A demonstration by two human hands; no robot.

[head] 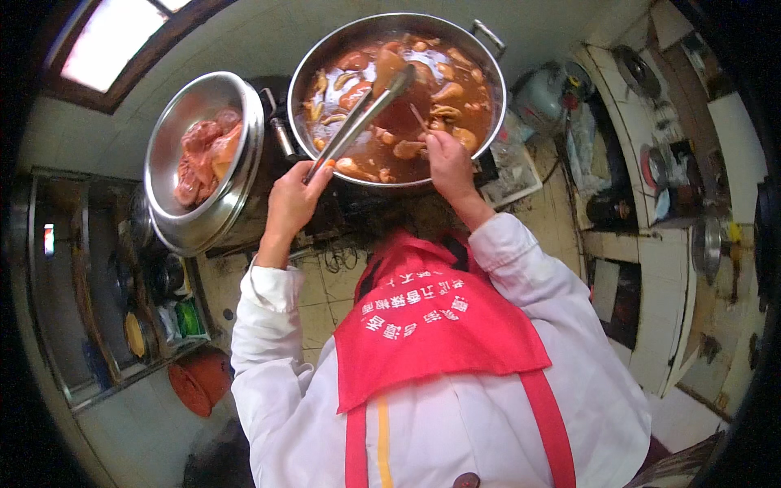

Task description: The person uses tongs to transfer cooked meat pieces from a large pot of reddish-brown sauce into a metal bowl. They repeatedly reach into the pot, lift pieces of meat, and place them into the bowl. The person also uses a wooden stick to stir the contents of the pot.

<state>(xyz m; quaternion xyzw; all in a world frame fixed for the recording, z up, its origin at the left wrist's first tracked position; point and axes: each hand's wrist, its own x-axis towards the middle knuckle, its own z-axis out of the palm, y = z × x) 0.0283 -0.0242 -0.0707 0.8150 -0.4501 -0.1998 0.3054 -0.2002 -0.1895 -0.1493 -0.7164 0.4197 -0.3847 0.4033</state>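
Observation:
My left hand (pixel 294 198) is closed around the handle end of long metal tongs (pixel 360 125). The tongs reach over a wide steel pot (pixel 295 131) of reddish-brown broth, where a brown piece of meat (pixel 387 68) shows at their tips; whether they grip it I cannot tell. Pinched in the fingers of my right hand (pixel 450 160) is a thin stick (pixel 419 118), pointing into the pot. Drumsticks (pixel 448 92), chicken feet (pixel 445 112) and other meat pieces lie in the broth around both tools.
Left of the pot, a tilted steel bowl (pixel 161 152) holds reddish meat (pixel 207 155) and rests on another metal vessel (pixel 210 229). A loop handle (pixel 488 36) sticks out from the pot's far right. An orange-red bucket (pixel 201 378) stands on the floor. Cluttered shelving (pixel 665 293) lines the right side.

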